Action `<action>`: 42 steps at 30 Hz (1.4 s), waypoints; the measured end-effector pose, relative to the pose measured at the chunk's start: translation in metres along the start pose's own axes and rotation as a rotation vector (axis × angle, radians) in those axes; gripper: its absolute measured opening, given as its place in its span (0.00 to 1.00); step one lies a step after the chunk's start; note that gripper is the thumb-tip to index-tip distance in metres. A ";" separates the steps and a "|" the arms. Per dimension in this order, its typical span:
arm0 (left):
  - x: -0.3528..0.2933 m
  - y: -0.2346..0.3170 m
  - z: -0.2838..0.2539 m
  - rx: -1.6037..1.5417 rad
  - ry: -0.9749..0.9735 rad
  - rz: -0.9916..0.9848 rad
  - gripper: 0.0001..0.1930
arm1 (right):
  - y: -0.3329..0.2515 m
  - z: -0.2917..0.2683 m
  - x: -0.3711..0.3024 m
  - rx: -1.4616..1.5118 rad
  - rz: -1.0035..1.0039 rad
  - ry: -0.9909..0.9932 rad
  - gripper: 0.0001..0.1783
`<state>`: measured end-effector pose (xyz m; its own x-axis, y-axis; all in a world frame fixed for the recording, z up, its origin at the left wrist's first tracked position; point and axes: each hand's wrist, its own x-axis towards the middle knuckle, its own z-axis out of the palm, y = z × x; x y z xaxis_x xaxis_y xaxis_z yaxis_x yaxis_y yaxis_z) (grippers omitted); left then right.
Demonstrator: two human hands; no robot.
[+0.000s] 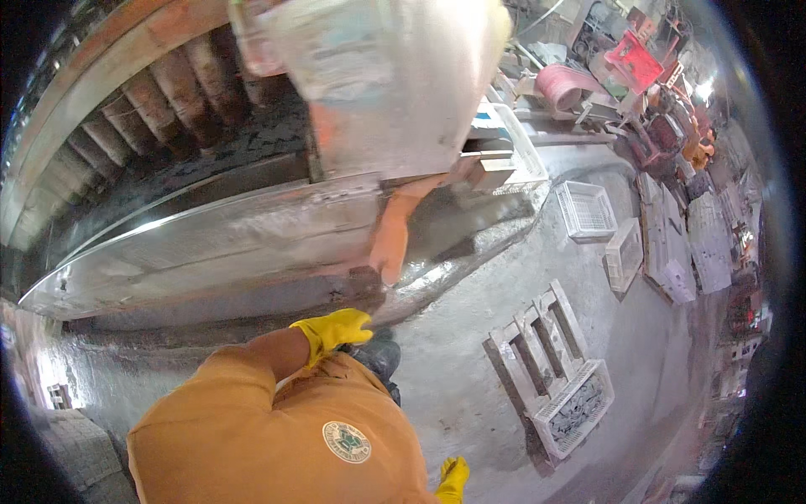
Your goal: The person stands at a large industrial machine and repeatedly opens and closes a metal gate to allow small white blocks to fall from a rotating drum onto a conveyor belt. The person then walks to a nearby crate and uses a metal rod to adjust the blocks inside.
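Observation:
My left hand [336, 332], in a yellow rubber glove, is held in front of my orange shirt [285, 420]. Its fingers are loosely bent and apart, with nothing seen in them. Close ahead of it is the lower edge of a long metal machine [227, 244] with an orange leg [389, 244]. My right hand [453, 480], gloved in yellow too, hangs low at my right side near the bottom edge. Only part of it shows, and how its fingers are held is unclear. Nearest to it on the floor is a white plastic crate [609, 403] with dark pieces in it.
That crate rests on a pale pallet [546, 336]. Farther off on the wet grey floor stand two more white crates, one upright [586, 210] and one nearby [624, 254]. Rollers [180, 88] line the machine's upper left. A red crate [634, 63] sits among clutter at the far right.

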<state>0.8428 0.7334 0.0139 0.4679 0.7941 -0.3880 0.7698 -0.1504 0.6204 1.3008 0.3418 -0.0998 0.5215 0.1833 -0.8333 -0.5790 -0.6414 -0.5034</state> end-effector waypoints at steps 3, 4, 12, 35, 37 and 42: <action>0.032 0.007 -0.002 -0.123 0.032 -0.036 0.30 | -0.052 0.026 0.022 -0.007 0.069 0.028 0.23; 0.054 0.010 -0.005 -0.135 0.020 -0.036 0.30 | -0.065 0.031 0.032 0.005 0.117 0.031 0.23; 0.266 0.069 -0.050 -0.182 0.256 -0.152 0.33 | -0.125 0.103 0.095 -0.150 -0.140 -0.194 0.13; 0.554 -0.006 -0.499 -0.542 0.995 -0.917 0.46 | -0.694 0.366 0.197 -0.730 -0.221 -0.237 0.14; 0.552 -0.038 -0.501 -0.576 0.927 -1.151 0.51 | -0.749 0.396 0.218 -0.749 -0.160 -0.292 0.14; 0.573 0.014 -0.515 0.102 0.859 -1.553 0.39 | -0.917 0.577 0.205 -1.244 -0.655 -0.342 0.18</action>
<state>0.8980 1.4899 0.1508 -0.9581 0.2782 -0.0681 0.2782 0.9605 0.0109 1.5769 1.3976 0.0587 0.1988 0.7440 -0.6380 0.7032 -0.5617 -0.4360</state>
